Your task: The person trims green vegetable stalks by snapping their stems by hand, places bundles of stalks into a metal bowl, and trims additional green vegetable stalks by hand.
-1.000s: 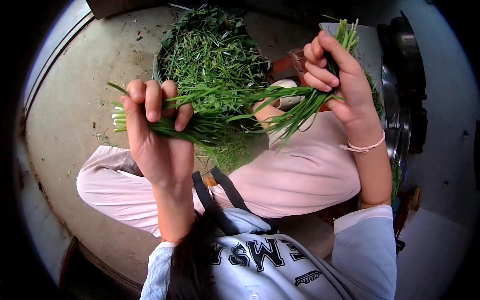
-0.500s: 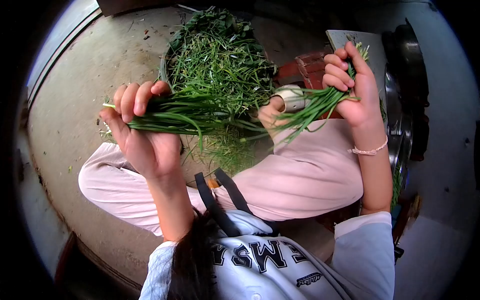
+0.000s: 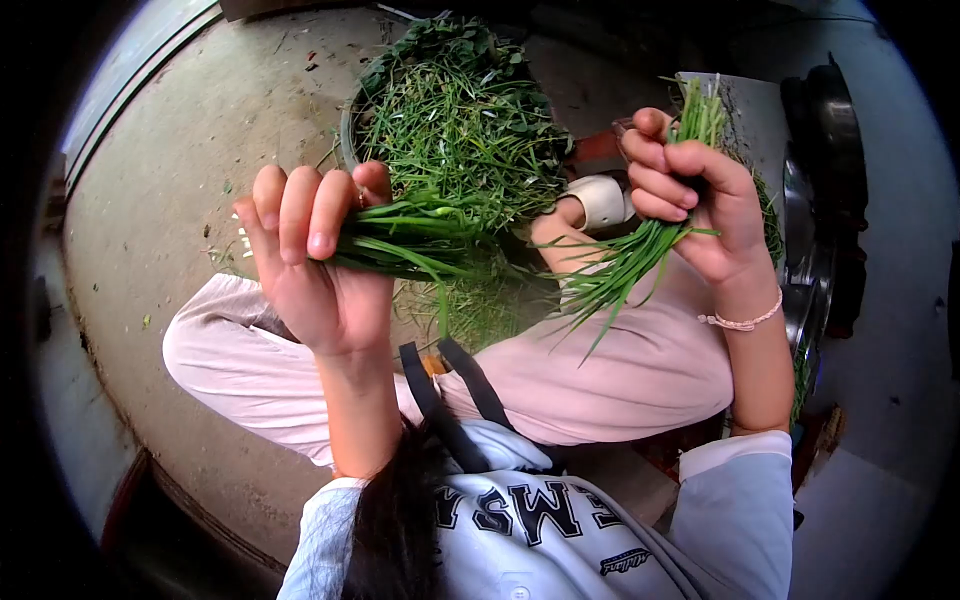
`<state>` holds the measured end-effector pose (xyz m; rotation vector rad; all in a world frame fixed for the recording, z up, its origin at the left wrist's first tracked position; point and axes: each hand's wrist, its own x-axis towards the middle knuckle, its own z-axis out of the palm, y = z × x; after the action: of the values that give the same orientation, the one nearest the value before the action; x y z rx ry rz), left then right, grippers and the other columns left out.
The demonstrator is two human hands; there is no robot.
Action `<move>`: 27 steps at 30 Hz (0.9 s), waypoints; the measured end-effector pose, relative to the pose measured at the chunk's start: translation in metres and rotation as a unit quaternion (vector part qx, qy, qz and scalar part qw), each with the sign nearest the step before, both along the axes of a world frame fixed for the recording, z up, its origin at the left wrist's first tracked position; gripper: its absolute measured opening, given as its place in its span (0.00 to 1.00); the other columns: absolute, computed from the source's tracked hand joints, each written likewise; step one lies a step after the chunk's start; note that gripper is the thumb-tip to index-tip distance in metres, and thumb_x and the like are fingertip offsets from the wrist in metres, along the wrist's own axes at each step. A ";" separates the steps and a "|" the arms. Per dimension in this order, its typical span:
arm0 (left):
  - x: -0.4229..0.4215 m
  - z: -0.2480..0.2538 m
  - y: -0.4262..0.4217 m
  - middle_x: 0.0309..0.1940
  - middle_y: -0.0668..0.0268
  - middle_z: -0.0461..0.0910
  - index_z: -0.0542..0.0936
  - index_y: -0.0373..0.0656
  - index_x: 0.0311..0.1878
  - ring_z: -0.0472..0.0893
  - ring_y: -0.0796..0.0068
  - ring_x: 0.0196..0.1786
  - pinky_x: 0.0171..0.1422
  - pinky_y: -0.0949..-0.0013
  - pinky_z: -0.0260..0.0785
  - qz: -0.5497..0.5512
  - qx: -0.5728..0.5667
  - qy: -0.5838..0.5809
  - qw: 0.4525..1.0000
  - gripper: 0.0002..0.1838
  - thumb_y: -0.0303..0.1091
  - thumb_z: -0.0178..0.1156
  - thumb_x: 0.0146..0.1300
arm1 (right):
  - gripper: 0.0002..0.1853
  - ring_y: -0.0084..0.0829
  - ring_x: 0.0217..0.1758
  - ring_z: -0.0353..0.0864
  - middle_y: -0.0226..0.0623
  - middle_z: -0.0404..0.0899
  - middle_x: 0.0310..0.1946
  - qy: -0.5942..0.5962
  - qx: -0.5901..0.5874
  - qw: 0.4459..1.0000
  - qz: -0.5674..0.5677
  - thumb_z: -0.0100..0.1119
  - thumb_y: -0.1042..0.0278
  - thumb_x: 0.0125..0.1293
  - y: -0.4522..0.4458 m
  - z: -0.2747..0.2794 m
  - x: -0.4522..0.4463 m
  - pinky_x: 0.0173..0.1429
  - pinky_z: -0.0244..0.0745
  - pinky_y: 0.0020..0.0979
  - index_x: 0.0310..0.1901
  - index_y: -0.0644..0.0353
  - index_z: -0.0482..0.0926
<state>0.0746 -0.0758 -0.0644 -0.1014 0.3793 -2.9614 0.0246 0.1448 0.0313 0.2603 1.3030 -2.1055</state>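
Observation:
My left hand (image 3: 325, 275) is closed around a bunch of chives (image 3: 415, 242), whose green leaves point right, toward the middle. Pale stem ends show just left of that hand. On the other side, my right hand (image 3: 715, 205) grips a second bunch of chives (image 3: 635, 262). Its light cut ends stick up above the fist, while the leaves hang down and to the left over my knee. Between and beyond the hands, a heap of loose green leaves and stalks (image 3: 460, 130) fills a round basin (image 3: 348, 135) on the floor.
Scraps of greens (image 3: 455, 305) lie on the concrete floor (image 3: 150, 200) before my crossed legs. A sandalled foot (image 3: 600, 203) is close to the heap. Metal pots (image 3: 835, 130) and a pale board (image 3: 755, 100) stand at the right, with more greens (image 3: 772, 215) beside them.
My left hand has shifted right with its bunch. The right hand has turned, so its stem ends now stand higher above the fist and its leaves hang lower. The view has shifted slightly.

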 end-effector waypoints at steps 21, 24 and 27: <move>0.014 0.031 0.037 0.16 0.77 0.67 0.74 0.36 0.26 0.57 0.94 0.16 0.19 0.87 0.46 0.082 -0.634 -0.052 0.767 0.03 0.22 0.58 0.47 | 0.29 0.24 0.33 0.67 0.40 0.68 0.35 -0.097 -0.074 0.989 0.085 0.46 0.79 0.39 -0.039 0.000 0.029 0.35 0.64 0.22 0.50 0.72 0.60; 0.017 0.034 0.043 0.18 0.74 0.71 0.74 0.35 0.27 0.58 0.94 0.16 0.19 0.88 0.47 0.087 -0.661 -0.058 0.743 0.03 0.22 0.58 0.47 | 0.31 0.25 0.34 0.68 0.43 0.69 0.38 -0.089 -0.043 0.993 0.071 0.48 0.78 0.37 -0.038 0.000 0.030 0.33 0.64 0.22 0.50 0.73 0.59; 0.021 0.034 0.049 0.19 0.69 0.75 0.75 0.36 0.26 0.63 0.89 0.17 0.20 0.85 0.53 0.045 -0.623 -0.104 0.774 0.04 0.22 0.59 0.45 | 0.25 0.25 0.35 0.69 0.37 0.70 0.35 -0.065 -0.010 0.993 0.094 0.42 0.81 0.42 -0.039 0.001 0.032 0.38 0.66 0.22 0.48 0.71 0.63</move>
<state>0.0952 -0.0267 -0.0304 0.0673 -1.5630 -2.4992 0.0570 0.1057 0.0319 0.2527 1.1818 -1.9096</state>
